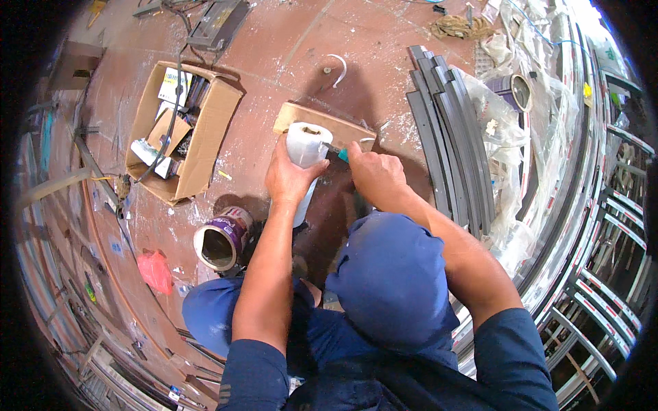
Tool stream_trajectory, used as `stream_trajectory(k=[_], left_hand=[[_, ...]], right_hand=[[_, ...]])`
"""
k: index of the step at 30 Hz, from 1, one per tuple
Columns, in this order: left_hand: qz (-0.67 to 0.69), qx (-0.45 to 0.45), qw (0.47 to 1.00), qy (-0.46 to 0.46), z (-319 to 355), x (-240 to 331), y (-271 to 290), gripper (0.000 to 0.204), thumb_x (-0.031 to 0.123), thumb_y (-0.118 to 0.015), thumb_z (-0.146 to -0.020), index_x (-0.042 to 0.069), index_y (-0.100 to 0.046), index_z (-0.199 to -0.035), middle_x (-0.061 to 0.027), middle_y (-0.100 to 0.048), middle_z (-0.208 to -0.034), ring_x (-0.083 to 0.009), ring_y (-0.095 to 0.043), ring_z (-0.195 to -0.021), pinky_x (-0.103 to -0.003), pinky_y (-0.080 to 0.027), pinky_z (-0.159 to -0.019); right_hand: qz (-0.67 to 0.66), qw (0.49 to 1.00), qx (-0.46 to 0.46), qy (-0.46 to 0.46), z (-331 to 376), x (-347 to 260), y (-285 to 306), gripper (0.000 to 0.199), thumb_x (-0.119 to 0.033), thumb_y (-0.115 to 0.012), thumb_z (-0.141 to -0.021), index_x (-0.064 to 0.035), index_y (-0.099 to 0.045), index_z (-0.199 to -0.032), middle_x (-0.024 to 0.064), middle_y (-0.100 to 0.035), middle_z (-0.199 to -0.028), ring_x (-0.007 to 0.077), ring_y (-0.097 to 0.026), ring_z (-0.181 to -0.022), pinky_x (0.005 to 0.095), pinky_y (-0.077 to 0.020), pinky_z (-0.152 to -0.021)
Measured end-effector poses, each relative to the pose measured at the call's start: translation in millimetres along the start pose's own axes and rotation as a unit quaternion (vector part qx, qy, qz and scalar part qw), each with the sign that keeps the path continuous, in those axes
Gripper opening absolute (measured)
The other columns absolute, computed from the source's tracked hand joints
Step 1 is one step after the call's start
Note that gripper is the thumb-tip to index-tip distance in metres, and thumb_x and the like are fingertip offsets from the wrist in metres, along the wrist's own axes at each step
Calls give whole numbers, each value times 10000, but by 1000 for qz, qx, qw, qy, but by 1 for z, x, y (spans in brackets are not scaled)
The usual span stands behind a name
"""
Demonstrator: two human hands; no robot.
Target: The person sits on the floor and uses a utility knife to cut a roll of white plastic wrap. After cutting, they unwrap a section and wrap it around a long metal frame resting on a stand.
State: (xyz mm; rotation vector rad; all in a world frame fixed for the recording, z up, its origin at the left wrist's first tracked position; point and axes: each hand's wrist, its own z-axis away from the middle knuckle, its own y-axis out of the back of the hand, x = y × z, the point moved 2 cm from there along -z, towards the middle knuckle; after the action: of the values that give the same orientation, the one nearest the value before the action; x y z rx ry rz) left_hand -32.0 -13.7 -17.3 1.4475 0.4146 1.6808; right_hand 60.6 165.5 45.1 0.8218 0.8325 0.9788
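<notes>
My left hand point(286, 177) is wrapped round a white roll of plastic film point(304, 152), its thumb across the near side. The roll stands tilted with its open end up, in front of a wooden board point(336, 124) on the floor. In my right hand point(378, 175) is a small tool with a green handle point(343, 155), probably a cutter. Its narrow tip meets the right side of the roll, close to the top. Most of the handle is hidden by my fingers. A loose film strip point(299, 214) hangs below my left wrist.
To the left are an open cardboard box point(214, 147) of packages, a purple tin point(229, 229) and a pink bag point(155, 272). Dark grey strips point(439, 130) lie at right, beside clear plastic sheeting point(504, 185) and another tin point(512, 91). A curled white scrap point(338, 70) lies ahead.
</notes>
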Motion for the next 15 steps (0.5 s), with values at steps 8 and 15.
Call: stream_trajectory(k=[8, 15], left_hand=[[61, -37, 997, 32, -2, 9, -1, 971, 383, -1029, -630, 128, -587, -1456, -190, -733, -1357, -386, -702, -1259, -482, -556, -1037], [155, -30, 987, -1, 16, 24, 1, 1028, 369, -1025, -635, 121, -545, -1509, -192, -731, -1366, -368, -701, -1276, -477, -546, -1071]], right_hand=[[21, 999, 22, 37, -23, 3, -1, 188, -166, -549, -1037, -70, -616, -1185, 198, -803, -890, 389, -810, -820, 523, -639, -678], [-22, 998, -20, 62, 3, 20, 64, 304, -327, -649, -1023, -52, -686, -1149, 228, -801, -961, 439, -792, -927, 582, -622, -788]])
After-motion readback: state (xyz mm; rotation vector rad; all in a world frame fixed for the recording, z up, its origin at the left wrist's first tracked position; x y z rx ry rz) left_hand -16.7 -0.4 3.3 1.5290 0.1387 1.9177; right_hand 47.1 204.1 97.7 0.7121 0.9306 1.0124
